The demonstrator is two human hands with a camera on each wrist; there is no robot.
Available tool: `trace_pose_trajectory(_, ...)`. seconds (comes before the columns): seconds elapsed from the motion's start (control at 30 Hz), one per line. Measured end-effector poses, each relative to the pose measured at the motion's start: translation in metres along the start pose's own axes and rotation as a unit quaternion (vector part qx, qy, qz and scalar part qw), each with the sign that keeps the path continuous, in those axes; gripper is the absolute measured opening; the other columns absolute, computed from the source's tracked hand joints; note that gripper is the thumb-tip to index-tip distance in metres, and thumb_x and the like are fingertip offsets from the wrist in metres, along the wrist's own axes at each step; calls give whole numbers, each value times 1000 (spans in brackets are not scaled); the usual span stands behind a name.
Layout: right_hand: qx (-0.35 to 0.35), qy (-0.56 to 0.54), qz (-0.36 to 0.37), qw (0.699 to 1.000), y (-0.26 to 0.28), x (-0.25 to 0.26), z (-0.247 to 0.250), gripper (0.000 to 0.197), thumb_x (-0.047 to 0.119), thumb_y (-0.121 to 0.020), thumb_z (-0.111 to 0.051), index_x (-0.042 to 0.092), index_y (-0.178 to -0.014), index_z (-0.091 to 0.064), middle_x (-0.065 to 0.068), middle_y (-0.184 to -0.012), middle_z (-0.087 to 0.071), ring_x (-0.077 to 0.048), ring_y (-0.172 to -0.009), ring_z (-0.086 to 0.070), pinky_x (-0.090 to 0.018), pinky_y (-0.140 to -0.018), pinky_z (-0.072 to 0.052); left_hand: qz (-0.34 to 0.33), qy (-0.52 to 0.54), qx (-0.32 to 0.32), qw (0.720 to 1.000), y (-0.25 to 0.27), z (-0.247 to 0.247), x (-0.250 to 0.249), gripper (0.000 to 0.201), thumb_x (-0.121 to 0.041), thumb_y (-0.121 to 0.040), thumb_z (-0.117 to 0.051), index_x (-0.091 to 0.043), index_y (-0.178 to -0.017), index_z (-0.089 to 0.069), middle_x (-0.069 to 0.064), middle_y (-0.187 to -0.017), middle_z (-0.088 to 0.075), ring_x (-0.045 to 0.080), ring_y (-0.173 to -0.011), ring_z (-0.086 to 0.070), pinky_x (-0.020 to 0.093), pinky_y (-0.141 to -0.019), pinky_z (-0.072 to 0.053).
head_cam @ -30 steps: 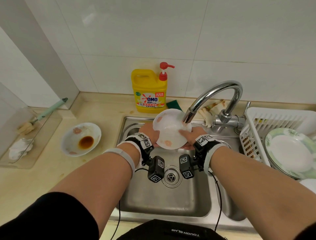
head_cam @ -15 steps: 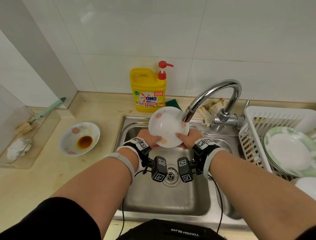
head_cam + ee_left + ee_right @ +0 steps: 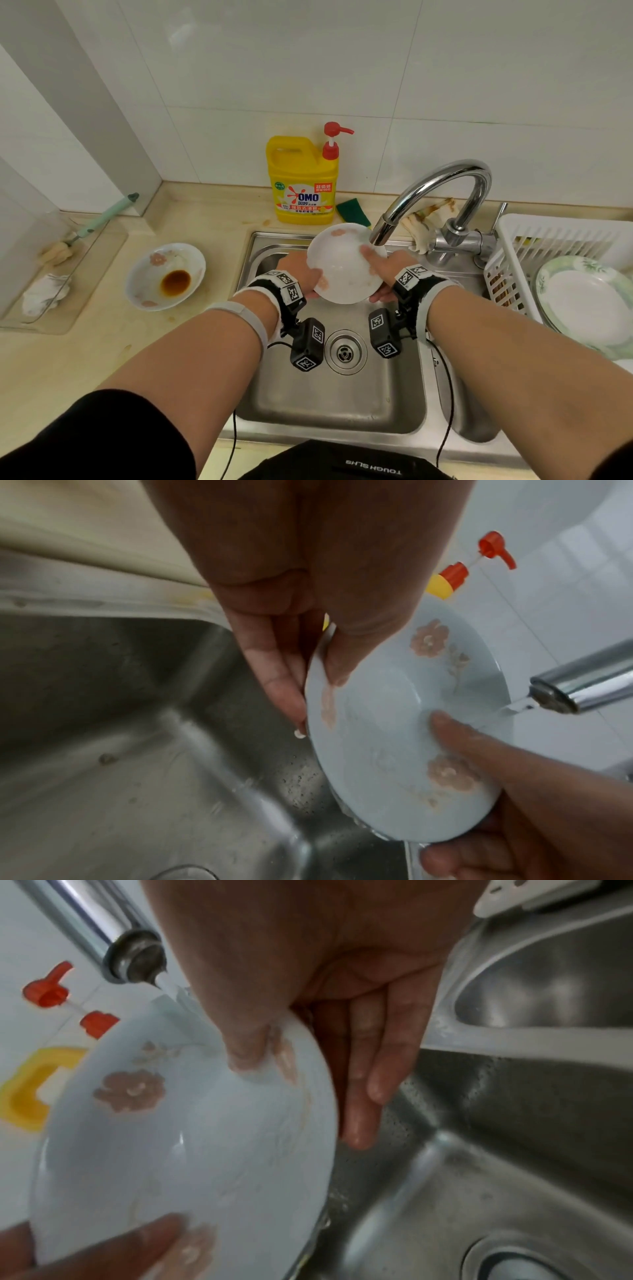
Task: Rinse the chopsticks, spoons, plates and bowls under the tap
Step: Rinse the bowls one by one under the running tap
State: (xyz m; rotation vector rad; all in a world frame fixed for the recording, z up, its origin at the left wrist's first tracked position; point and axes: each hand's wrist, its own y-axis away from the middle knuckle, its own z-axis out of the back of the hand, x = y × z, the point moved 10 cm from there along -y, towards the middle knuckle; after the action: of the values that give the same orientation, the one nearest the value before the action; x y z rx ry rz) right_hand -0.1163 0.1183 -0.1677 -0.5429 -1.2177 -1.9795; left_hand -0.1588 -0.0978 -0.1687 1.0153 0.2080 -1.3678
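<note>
A white plate point(image 3: 344, 265) with pink flower prints is held tilted over the steel sink point(image 3: 335, 404), just under the spout of the chrome tap point(image 3: 442, 192). A thin stream of water is seen in both wrist views leaving the spout and striking the plate's upper rim.

The plate is gripped from both sides. On the left hand point(image 3: 301, 274), the thumb is laid on the plate's inner face near the rim while the fingers point(image 3: 277, 674) are stretched along the back, so the edge is pinched between them. On the right hand point(image 3: 383, 270), the thumb is pressed onto the inner face close to where the water lands, and the fingers point(image 3: 369, 1069) are extended behind the plate, wet and glistening. Neither hand is fully closed; each is clamped on the plate's rim.

On the surface to the left of the sink, a second flowered dish point(image 3: 166, 275) is set, with a brown sauce stain in its middle. Behind the sink a yellow detergent bottle point(image 3: 301, 181) with a red pump is stood against the tiled wall, with a green sponge point(image 3: 352, 210) just beside it. To the right, a white drying rack point(image 3: 534, 246) is placed, in which a green-rimmed plate point(image 3: 589, 301) is leaned.
</note>
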Motion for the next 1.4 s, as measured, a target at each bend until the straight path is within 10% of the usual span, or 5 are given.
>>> trace_pose_trajectory(0.57,61,-59,-3,996,-11,-23,-47,42,48,-91,-71,6,-97,-65,-7,-65,-71,-10,-44,-64,-18,-37,-42,73,275,40,958,-2,-23,19,44,-14,-84,-76,-2,-122,-57,23,-120,-68,39,-103,-70,54,-82,-61)
trace_pose_trajectory(0.7,15,-88,-19,996,-4,-18,-25,35,45,-96,-66,11,-87,-63,-11,-66,-71,-15,-46,-66,-24,-41,-51,24,115,10,993,-7,-8,12,33,-18,-97,-65,3,-122,-58,12,-108,-68,28,-99,-65,22,-57,-57)
trace_pose_trajectory(1.2,97,-525,-130,836,4,-23,-55,21,14,-107,-48,-7,-112,-51,-25,-113,-63,-37,-100,-69,-48,-90,-56,-67,-16,-114,991,-2,7,15,11,-17,-94,-67,-26,-98,-62,-4,-97,-65,18,-90,-60,26,-80,-41)
trace_pose_trajectory(1.3,106,-466,-136,868,1,-25,-52,25,5,-106,-43,-10,-121,-55,-24,-102,-69,-38,-100,-71,-42,-81,-60,-66,46,-104,991,0,1,22,30,-3,-88,-66,-25,-108,-62,-3,-105,-67,18,-99,-62,29,-86,-46)
trace_pose_trajectory(1.4,78,-396,-101,909,-5,-28,-41,43,2,-105,-43,-8,-146,-40,-25,-143,-51,-40,-135,-51,-45,-107,-49,-40,85,-65,993,-2,-9,29,45,0,-87,-63,-24,-124,-55,4,-120,-65,23,-103,-63,37,-91,-53)
